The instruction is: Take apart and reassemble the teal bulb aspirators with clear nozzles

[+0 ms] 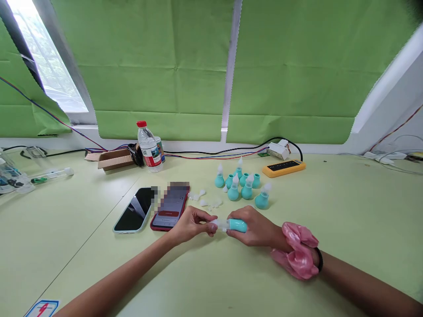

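Observation:
Between my two hands a teal squeeze bulb lies on its side above the table, its translucent nozzle pointing left. My right hand is wrapped round the bulb. With thumb and fingertips my left hand pinches the nozzle's end. Just beyond stand several more teal bulbs, some fitted with translucent nozzles, such as the nearest bulb, and some with open necks, such as the one at the back right. Small translucent pieces are scattered on the tabletop beside them.
Left of my hands lie a dark-screened phone and a red-cased phone. Along the back are a plastic bottle, a cardboard box, cables, and a yellow power strip. Clear plastic items sit at far left.

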Action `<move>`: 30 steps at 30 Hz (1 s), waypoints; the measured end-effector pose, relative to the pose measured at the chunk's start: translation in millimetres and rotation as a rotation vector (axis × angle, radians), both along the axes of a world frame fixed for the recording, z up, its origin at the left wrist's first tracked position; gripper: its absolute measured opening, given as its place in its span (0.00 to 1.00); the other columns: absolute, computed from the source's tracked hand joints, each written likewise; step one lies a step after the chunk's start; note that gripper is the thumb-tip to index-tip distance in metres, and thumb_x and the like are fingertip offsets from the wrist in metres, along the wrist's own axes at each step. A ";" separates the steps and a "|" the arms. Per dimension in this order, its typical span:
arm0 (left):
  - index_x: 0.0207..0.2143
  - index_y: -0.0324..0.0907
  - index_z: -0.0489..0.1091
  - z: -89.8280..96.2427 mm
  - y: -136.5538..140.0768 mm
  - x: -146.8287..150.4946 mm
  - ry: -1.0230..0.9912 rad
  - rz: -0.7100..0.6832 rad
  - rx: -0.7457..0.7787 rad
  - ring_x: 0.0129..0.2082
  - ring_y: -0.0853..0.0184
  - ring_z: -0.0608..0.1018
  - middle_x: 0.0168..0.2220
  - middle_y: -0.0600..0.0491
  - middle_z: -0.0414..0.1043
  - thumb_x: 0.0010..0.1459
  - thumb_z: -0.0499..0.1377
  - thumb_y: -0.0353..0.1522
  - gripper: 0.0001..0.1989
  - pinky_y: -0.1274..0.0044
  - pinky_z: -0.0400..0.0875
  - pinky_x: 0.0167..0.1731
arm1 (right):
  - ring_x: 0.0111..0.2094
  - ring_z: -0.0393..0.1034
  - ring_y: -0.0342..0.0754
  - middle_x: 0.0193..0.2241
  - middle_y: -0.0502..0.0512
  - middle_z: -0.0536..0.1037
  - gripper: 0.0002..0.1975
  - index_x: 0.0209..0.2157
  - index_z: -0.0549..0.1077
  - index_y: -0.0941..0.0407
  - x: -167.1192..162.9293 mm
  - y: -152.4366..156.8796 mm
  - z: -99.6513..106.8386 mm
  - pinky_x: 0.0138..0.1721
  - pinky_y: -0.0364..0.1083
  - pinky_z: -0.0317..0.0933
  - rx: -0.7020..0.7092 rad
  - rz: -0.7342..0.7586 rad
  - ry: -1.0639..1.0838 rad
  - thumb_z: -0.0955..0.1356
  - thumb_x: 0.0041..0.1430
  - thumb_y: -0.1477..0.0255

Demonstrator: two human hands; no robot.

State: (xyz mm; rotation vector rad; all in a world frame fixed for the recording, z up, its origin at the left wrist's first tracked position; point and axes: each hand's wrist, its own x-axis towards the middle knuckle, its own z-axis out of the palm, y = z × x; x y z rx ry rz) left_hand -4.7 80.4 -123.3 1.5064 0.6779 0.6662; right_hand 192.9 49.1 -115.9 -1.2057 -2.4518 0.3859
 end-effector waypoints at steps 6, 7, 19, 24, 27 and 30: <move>0.26 0.32 0.73 1.3 -2.7 -2.1 -0.045 -0.010 -0.025 0.19 0.71 0.71 0.21 0.49 0.72 0.41 0.62 0.34 0.11 0.77 0.68 0.26 | 0.16 0.56 0.37 0.15 0.47 0.65 0.11 0.21 0.69 0.60 0.6 5.7 3.0 0.16 0.38 0.47 -0.485 -0.060 0.277 0.67 0.43 0.66; 0.27 0.32 0.73 2.1 -3.1 -2.1 -0.054 -0.005 -0.023 0.19 0.71 0.71 0.21 0.48 0.72 0.41 0.62 0.34 0.12 0.77 0.68 0.26 | 0.14 0.54 0.36 0.14 0.46 0.64 0.11 0.21 0.68 0.60 0.3 6.3 2.7 0.14 0.38 0.46 -0.597 -0.069 0.325 0.67 0.42 0.65; 0.25 0.33 0.73 8.1 -7.6 -1.8 0.000 -0.033 0.171 0.18 0.71 0.70 0.21 0.48 0.71 0.45 0.58 0.37 0.14 0.78 0.68 0.24 | 0.09 0.48 0.32 0.12 0.44 0.62 0.11 0.22 0.67 0.62 -2.9 7.0 -6.5 0.09 0.35 0.39 -1.092 0.032 0.624 0.68 0.44 0.67; 0.23 0.34 0.73 9.3 -9.9 0.8 -0.011 -0.006 0.211 0.18 0.71 0.69 0.19 0.49 0.70 0.46 0.58 0.39 0.15 0.77 0.68 0.25 | 0.09 0.48 0.32 0.11 0.43 0.62 0.10 0.22 0.67 0.62 -4.3 6.9 -9.0 0.08 0.35 0.39 -1.169 0.007 0.681 0.67 0.44 0.68; 0.22 0.33 0.73 9.9 -11.1 0.8 -0.027 0.013 0.231 0.18 0.72 0.68 0.18 0.49 0.69 0.46 0.57 0.38 0.14 0.77 0.67 0.25 | 0.09 0.49 0.32 0.11 0.44 0.63 0.10 0.22 0.67 0.62 -5.7 4.8 -7.3 0.08 0.34 0.39 -1.197 -0.016 0.712 0.67 0.44 0.69; 0.23 0.33 0.73 8.7 -10.9 -0.7 -0.034 0.024 0.231 0.18 0.72 0.68 0.18 0.49 0.69 0.47 0.57 0.38 0.14 0.78 0.67 0.23 | 0.09 0.49 0.32 0.11 0.44 0.63 0.09 0.23 0.67 0.61 -7.6 2.1 -5.6 0.08 0.34 0.38 -1.242 -0.027 0.770 0.67 0.45 0.69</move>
